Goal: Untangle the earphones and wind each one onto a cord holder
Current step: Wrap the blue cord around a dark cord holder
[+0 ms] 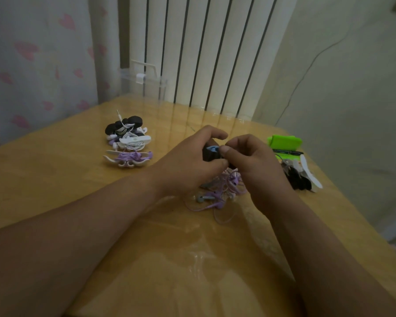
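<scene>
My left hand [188, 161] grips a black cord holder [209, 154] above the middle of the wooden table [55, 179]. A blue earphone piece [213, 149] sits against the holder, and my right hand [249, 161] pinches it there with thumb and fingers. Below my hands lies a tangle of purple earphones [217, 193] with a grey-blue earbud [202, 198] at its left. At the far left is a pile of wound earphones: a purple set on a white holder [128, 157], a white set [134, 140] and black holders [124, 126].
A green case [285, 143] and a black pen [288, 153] lie at the right edge, with spare black and white cord holders [301, 177] in front of them. A clear plastic box [144, 84] stands at the back by the radiator [204, 53]. A glossy clear sheet covers the table.
</scene>
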